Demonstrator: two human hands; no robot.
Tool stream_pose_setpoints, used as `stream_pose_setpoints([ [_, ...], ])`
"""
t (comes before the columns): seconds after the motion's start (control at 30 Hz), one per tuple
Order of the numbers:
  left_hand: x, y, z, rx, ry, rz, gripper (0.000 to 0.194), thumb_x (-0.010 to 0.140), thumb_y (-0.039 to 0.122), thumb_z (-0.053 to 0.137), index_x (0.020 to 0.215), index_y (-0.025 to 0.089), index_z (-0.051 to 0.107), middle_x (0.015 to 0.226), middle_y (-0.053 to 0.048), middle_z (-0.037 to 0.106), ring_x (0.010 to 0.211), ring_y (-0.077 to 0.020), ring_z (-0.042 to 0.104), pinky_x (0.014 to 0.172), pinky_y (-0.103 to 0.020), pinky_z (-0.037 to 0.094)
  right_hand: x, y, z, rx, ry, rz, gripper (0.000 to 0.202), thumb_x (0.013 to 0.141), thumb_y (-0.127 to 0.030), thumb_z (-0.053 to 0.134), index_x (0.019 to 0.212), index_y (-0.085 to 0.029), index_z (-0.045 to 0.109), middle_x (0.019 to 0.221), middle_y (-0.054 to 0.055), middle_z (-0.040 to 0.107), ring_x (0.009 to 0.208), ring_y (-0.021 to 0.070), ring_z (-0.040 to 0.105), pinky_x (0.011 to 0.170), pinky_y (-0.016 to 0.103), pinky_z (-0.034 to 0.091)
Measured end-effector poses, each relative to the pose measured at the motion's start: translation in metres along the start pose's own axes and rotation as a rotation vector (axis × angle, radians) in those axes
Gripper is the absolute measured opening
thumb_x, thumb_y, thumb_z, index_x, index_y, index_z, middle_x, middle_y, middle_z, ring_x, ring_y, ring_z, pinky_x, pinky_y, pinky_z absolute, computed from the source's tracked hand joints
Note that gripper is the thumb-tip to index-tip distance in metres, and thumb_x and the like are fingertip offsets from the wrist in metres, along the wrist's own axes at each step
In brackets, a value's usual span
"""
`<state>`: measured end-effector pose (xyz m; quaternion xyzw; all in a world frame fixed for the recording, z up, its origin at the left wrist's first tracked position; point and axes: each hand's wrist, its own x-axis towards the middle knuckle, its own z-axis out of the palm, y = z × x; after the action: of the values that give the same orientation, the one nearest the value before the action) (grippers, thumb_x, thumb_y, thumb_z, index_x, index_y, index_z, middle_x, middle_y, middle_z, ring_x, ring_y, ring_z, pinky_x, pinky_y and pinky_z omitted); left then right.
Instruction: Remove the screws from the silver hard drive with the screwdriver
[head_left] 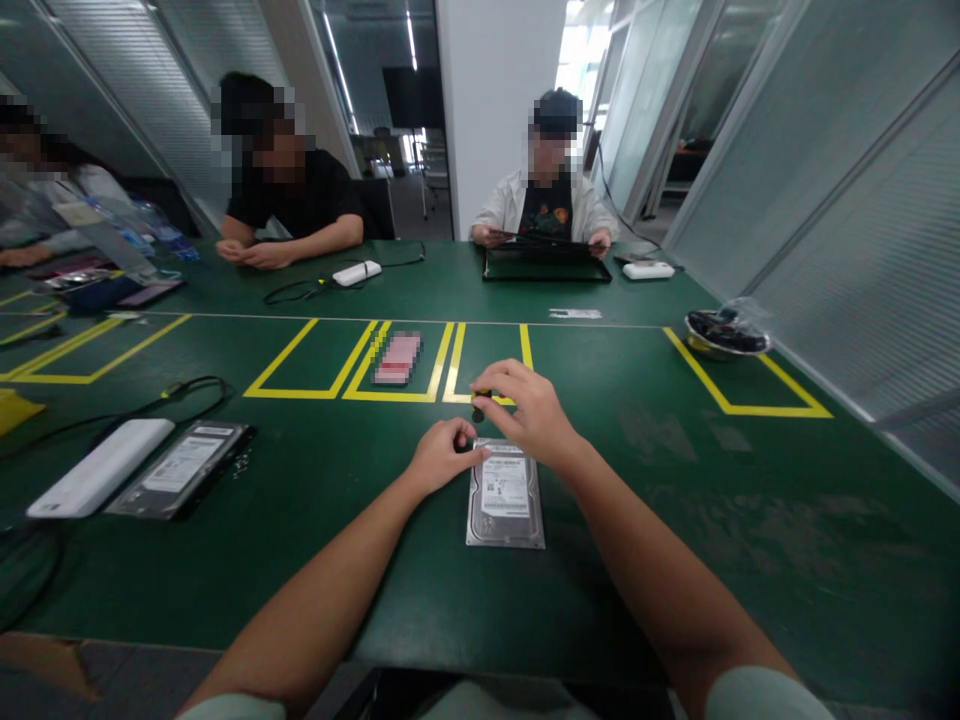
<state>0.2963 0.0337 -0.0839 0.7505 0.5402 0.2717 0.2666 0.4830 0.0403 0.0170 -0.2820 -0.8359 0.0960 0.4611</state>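
A silver hard drive [505, 490] with a white label lies flat on the green table in front of me. My left hand [448, 455] rests at its far left corner, fingers curled and thumb laid on the drive's top. Above that same far edge, my right hand [529, 405] pinches a short yellow-and-black screwdriver [481, 403] between thumb and fingers. The screwdriver's tip is too small and dark to make out, so I cannot tell whether it touches a screw.
Left lie a second hard drive [184, 468], small loose screws [241, 464] and a white power bank [105, 467]. A pink phone [397, 358] sits within yellow tape. Far right stands a metal bowl [727, 335] of dark items. Several people sit opposite; one holds a black frame [547, 262].
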Motion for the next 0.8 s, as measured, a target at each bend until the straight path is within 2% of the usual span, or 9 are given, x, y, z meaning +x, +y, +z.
stream_pose_setpoints([
  [0.13,-0.0006,0.001,-0.0002,-0.004,0.0,-0.005,0.036,0.071,0.05,0.071,0.084,0.019,0.059,0.071,0.003,0.055,0.069,-0.0156,0.05,0.064,-0.027,0.035,-0.0011,0.0007,-0.0019,0.028,-0.009,-0.036,0.023,0.092,-0.016,0.049,0.105,-0.019,0.067,0.119,0.01,0.068,0.113,0.0199,0.062,0.097,0.041,0.051],
  [0.23,-0.0007,0.0009,-0.0007,-0.004,-0.001,-0.003,0.034,0.071,0.048,0.072,0.084,0.019,0.059,0.072,0.003,0.056,0.069,-0.0154,0.051,0.063,-0.027,0.035,-0.0004,0.0005,-0.0038,0.026,-0.038,-0.047,0.025,0.093,-0.014,0.046,0.106,-0.02,0.066,0.111,0.007,0.071,0.108,0.0186,0.064,0.094,0.039,0.052],
  [0.37,-0.0008,0.0006,-0.0012,-0.003,0.0,0.005,0.033,0.072,0.047,0.072,0.084,0.02,0.059,0.071,0.003,0.055,0.069,-0.0152,0.051,0.063,-0.027,0.035,0.0014,-0.0018,-0.0045,-0.031,-0.005,-0.013,0.013,0.091,-0.02,0.056,0.097,-0.019,0.067,0.096,0.007,0.069,0.094,0.0194,0.064,0.085,0.037,0.054],
  [0.5,-0.0007,-0.0003,-0.0002,-0.013,0.011,0.005,0.034,0.071,0.048,0.073,0.083,0.019,0.058,0.07,0.004,0.053,0.067,-0.0145,0.05,0.062,-0.026,0.035,0.0007,-0.0023,-0.0036,-0.009,0.013,-0.032,0.016,0.091,-0.019,0.055,0.099,-0.017,0.068,0.104,0.011,0.07,0.101,0.0207,0.065,0.089,0.039,0.054],
  [0.63,-0.0005,-0.0009,0.0007,-0.02,0.005,-0.002,0.035,0.071,0.048,0.073,0.083,0.019,0.058,0.069,0.004,0.052,0.067,-0.0141,0.05,0.062,-0.026,0.035,-0.0002,-0.0004,-0.0037,0.039,-0.049,-0.053,0.023,0.092,-0.013,0.048,0.106,-0.019,0.066,0.114,0.009,0.071,0.109,0.019,0.065,0.095,0.039,0.052],
  [0.8,0.0002,0.0011,-0.0006,-0.027,-0.012,-0.016,0.035,0.071,0.047,0.073,0.084,0.019,0.058,0.069,0.004,0.051,0.066,-0.0137,0.049,0.062,-0.026,0.035,0.0016,-0.001,-0.0056,-0.011,-0.053,-0.031,0.013,0.091,-0.018,0.055,0.098,-0.018,0.066,0.098,0.008,0.069,0.096,0.0196,0.063,0.087,0.037,0.053],
])
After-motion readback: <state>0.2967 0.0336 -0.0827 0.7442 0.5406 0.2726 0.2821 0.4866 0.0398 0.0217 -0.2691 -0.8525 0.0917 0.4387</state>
